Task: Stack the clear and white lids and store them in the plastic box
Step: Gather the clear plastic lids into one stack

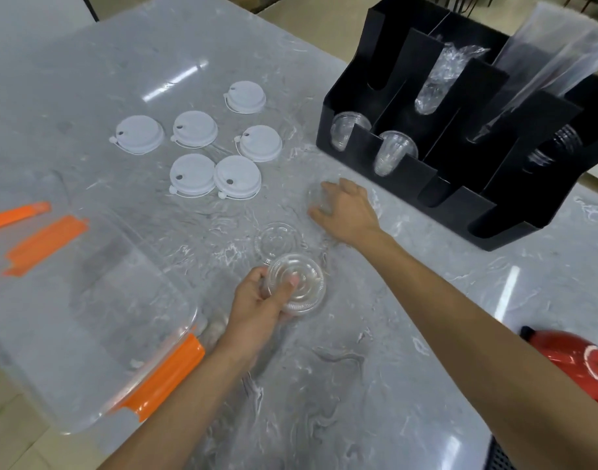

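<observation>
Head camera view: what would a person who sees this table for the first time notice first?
First, the six white lids spread flat at the far left of the marble table, not yet stacked. Next, the left hand holds a clear lid stack near the middle, while the right hand grasps another clear lid beside the black organizer. The plastic box with orange clips stands at the left.
</observation>
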